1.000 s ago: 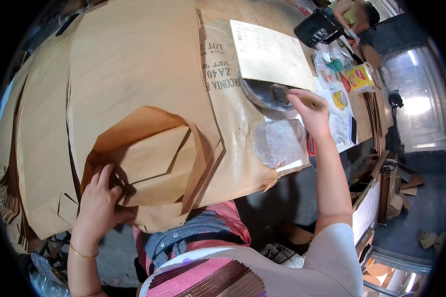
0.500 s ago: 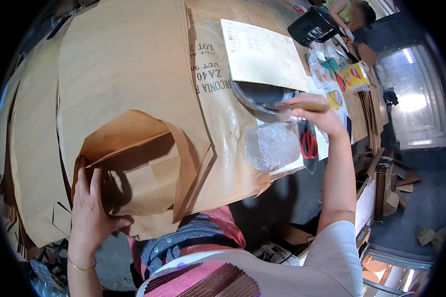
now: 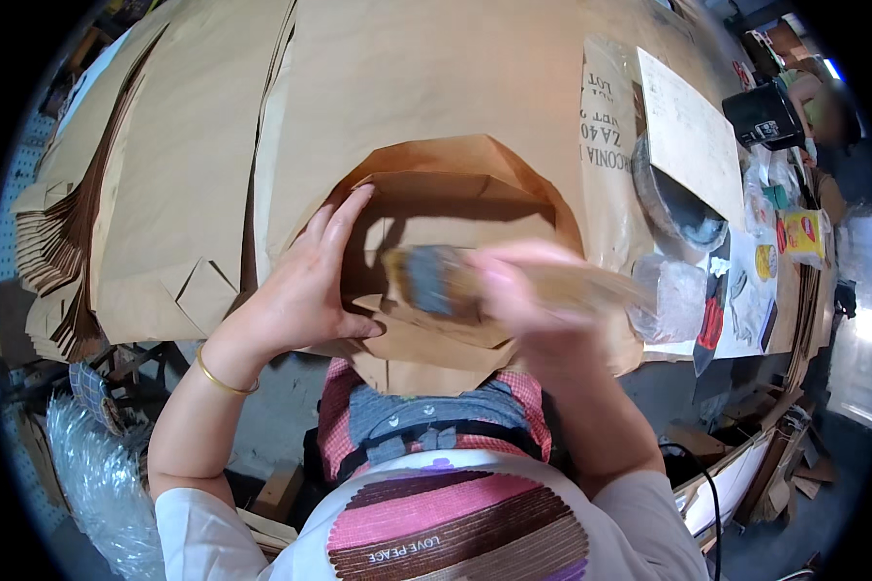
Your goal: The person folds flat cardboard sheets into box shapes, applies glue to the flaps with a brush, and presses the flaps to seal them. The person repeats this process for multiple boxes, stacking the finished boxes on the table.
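**Brush over folded bag bottom, left hand pinning the flap**

Workpiece: brown paper bag (image 3: 436, 242), lying flat at the near table edge. Its bottom end is opened out into a folded hexagon-like shape with creased flaps. Matte kraft colour, darker shadow band under the upper flap.

Left hand (image 3: 300, 290): fingers spread and pressed flat on the bag's left flap, thumb lying along the lower fold. One thin gold bangle (image 3: 225, 376) on that wrist.

Right hand (image 3: 538, 310): motion-blurred, closed around the handle of one flat brush (image 3: 431, 281). Bristle end is grey-blue and points toward the left hand, just beside its thumb, over the centre folds. Can't tell whether the bristles touch the paper.

Counts:
- Bags under the hands: one.
- Brushes: one.
- Dark round bowl (image 3: 683, 208): one, beyond the right hand, partly under one pale paper sheet (image 3: 688, 136).
- Clear plastic bag (image 3: 673, 300): one, just right of the right hand.
- Red-handled scissors (image 3: 709, 324): one pair, past the plastic bag.
- Black container (image 3: 765, 114): one, far right.
- Flat brown paper bag stacks (image 3: 165, 194): several overlapping piles left of and beyond the left hand; exact count unclear.
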`<action>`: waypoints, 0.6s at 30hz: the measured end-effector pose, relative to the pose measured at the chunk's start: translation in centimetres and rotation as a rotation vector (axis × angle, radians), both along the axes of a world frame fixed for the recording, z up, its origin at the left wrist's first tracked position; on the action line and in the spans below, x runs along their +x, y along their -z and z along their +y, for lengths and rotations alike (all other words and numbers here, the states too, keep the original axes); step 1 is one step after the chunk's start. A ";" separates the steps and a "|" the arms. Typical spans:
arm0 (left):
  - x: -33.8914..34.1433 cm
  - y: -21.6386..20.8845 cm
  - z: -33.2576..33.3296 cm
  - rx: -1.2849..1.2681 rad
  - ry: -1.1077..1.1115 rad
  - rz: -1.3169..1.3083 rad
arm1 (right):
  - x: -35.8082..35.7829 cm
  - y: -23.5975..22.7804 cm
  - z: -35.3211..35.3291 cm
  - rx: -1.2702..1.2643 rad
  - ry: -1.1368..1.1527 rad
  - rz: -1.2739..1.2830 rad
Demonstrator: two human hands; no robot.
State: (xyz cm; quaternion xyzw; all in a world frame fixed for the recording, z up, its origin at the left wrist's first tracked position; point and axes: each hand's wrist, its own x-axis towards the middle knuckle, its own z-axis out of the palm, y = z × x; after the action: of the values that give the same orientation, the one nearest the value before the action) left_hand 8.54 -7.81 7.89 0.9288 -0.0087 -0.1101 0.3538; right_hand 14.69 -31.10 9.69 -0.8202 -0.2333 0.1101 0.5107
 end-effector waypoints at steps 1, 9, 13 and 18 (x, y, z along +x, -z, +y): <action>-0.1 0.6 0.1 -0.010 0.022 -0.068 | -0.6 1.7 2.8 0.387 0.055 0.299; -0.4 1.7 0.0 0.040 0.017 -0.068 | 0.1 6.2 6.4 0.203 -0.098 0.438; -0.4 1.5 -0.1 0.075 0.026 -0.082 | 0.8 2.3 1.7 0.283 0.072 0.073; -0.1 0.4 -0.4 0.080 0.009 0.068 | 3.9 2.8 -2.5 -0.147 0.165 -0.052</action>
State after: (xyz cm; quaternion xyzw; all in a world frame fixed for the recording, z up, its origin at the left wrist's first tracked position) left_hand 8.47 -8.23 7.49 0.9379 0.0035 -0.1435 0.3158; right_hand 18.54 -33.63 6.84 -0.8743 -0.1693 0.0632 0.4504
